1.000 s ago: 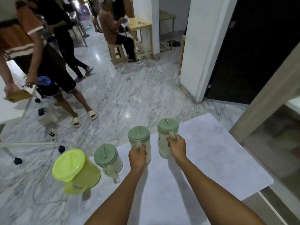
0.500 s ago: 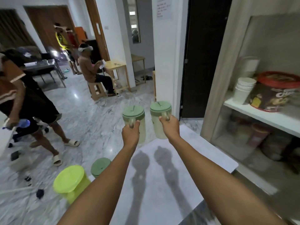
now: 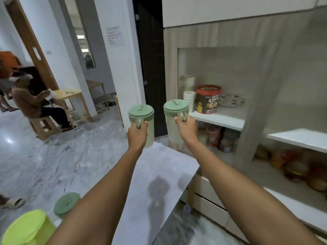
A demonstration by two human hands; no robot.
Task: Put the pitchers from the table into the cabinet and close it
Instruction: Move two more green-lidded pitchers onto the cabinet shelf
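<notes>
Ideally both pale green pitchers stay upright as they travel, the left hand (image 3: 137,134) with fingers curled tight round one pitcher's handle (image 3: 138,123) and the right hand (image 3: 185,128) likewise gripping the other pitcher's handle (image 3: 183,117), lifted clear above the table (image 3: 159,174), toward the cabinet shelf (image 3: 219,118) just beyond the right fingers.

Two pitchers (image 3: 141,124) left of cabinet (image 3: 247,96), above table (image 3: 159,174).

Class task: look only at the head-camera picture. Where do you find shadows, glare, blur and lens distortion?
Head view: shadows of the two held pitchers fall on the table; glare shines on the marble floor at far left; the cabinet shelves and jars at right are smeared by motion blur; the wide lens bends the door frame at left; the left hand and right hand stay fairly sharp.
</notes>
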